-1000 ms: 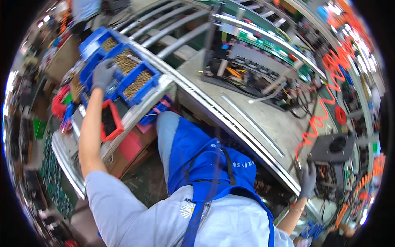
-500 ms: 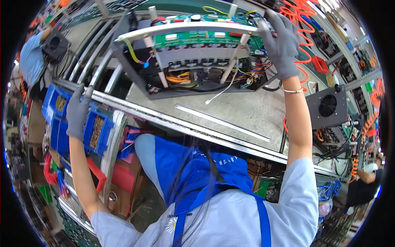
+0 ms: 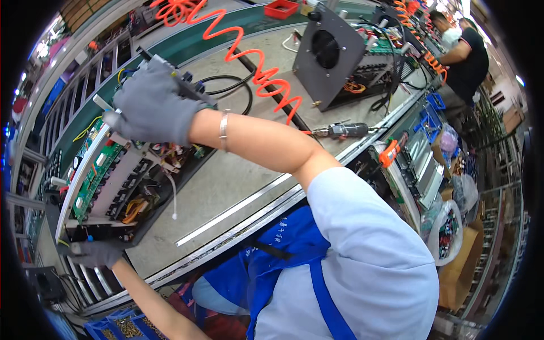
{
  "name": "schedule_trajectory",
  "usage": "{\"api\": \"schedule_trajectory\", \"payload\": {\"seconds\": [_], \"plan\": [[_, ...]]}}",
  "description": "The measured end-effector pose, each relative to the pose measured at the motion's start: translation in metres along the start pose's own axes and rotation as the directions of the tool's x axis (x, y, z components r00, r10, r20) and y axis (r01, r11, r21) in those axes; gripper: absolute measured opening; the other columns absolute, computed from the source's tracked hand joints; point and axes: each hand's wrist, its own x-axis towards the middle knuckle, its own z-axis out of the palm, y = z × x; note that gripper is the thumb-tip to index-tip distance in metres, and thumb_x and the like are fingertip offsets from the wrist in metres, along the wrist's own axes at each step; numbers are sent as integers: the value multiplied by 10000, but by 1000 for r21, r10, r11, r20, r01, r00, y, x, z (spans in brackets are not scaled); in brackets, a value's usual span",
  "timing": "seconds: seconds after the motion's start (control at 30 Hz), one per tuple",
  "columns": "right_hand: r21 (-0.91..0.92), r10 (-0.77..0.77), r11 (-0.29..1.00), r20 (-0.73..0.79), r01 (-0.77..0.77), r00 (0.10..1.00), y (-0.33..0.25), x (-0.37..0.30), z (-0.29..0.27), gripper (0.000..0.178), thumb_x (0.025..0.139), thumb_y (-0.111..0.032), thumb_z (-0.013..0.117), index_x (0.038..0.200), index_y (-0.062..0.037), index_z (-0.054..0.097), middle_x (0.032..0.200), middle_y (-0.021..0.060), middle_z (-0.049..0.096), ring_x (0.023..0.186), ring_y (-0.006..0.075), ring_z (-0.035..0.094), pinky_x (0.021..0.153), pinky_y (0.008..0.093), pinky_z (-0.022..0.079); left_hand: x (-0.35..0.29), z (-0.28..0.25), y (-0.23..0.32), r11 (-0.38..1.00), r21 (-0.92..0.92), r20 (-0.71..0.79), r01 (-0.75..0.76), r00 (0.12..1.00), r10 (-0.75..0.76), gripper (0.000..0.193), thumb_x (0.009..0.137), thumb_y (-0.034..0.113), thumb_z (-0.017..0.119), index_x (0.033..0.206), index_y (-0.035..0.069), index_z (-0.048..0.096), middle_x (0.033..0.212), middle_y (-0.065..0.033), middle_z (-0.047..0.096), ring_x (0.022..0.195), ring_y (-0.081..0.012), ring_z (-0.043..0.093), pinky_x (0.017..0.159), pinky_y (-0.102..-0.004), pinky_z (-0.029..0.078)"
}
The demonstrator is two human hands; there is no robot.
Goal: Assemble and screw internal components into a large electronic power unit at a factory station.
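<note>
An open electronic unit (image 3: 105, 195) stands on the bench at the left, with a green circuit board, coloured wires and a pale metal bar (image 3: 71, 195) along its top. My right hand (image 3: 153, 105), in a grey glove, bends its fingers over the unit's far end, by the end of the bar. Dark parts there are partly hidden behind it. My left hand (image 3: 93, 253), also gloved, is against the unit's near end, low by a yellow-green wire; its fingers are bent, and the glove hides their grip. A white connector (image 3: 174, 216) hangs from the unit on a thin lead.
A flat metal strip (image 3: 226, 214) lies along the bench's near edge. An orange coiled hose (image 3: 258, 62) crosses the bench to a power screwdriver (image 3: 345, 130). Beyond stands another fan-fitted unit (image 3: 328, 54). Blue bins (image 3: 105, 327) of screws sit at lower left. Another person (image 3: 467, 54) stands far right.
The view has swung to the right. My left hand has left the blue screw bins and come to the unit's near end. My right hand stays at the unit's far end.
</note>
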Motion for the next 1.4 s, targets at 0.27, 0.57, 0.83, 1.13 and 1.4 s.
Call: {"api": "schedule_trajectory", "payload": {"seconds": [0.27, 0.57, 0.83, 1.13, 1.4], "plan": [[-3, -161, 987, 138, 163, 977, -33, 34, 13, 466, 828, -482, 507, 871, -60, 700, 922, 159, 676, 878, 332, 622, 754, 533, 414, 113, 66, -62, 686, 1, 766, 728, 440, -469, 656, 925, 516, 507, 1324, -2, 459, 1199, -148, 588, 1088, -242, 575, 970, -332, 420], [805, 84, 369, 469, -465, 879, 114, 53, 107, 502, 840, -575, 512, 870, -96, 661, 890, 84, 652, 824, 236, 622, 738, 361, 476, 37, 60, 62, 715, -420, 794, 559, 608, -8, 419, 999, 279, 446, 1300, -11, 487, 1245, -113, 535, 1065, -189, 555, 904, -336, 478], [909, 341, 261, 227, -324, 912, 112, 34, 154, 558, 917, -532, 433, 815, -20, 629, 717, 144, 621, 729, 284, 602, 712, 378, 457, -15, 104, 141, 800, -321, 573, 507, 776, -262, 560, 828, 462, 702, 1125, 10, 560, 1083, -105, 562, 990, -167, 540, 847, -323, 474], [899, 570, 313, 82, -308, 817, 76, -22, 108, 491, 937, -468, 415, 888, -23, 618, 826, 200, 619, 838, 380, 581, 768, 429, 433, 11, 116, 108, 663, -436, 736, 608, 665, -126, 356, 822, 219, 671, 1100, 46, 529, 993, -102, 615, 871, -212, 638, 782, -346, 532], [852, 525, 414, 65, -321, 849, 9, -100, 26, 369, 911, -361, 538, 1090, -42, 590, 956, 157, 619, 951, 332, 578, 854, 430, 425, 54, 111, 101, 753, -295, 925, 588, 373, 71, 666, 883, 199, 579, 1442, 59, 247, 1252, -119, 480, 1055, -171, 541, 893, -298, 459]]}}
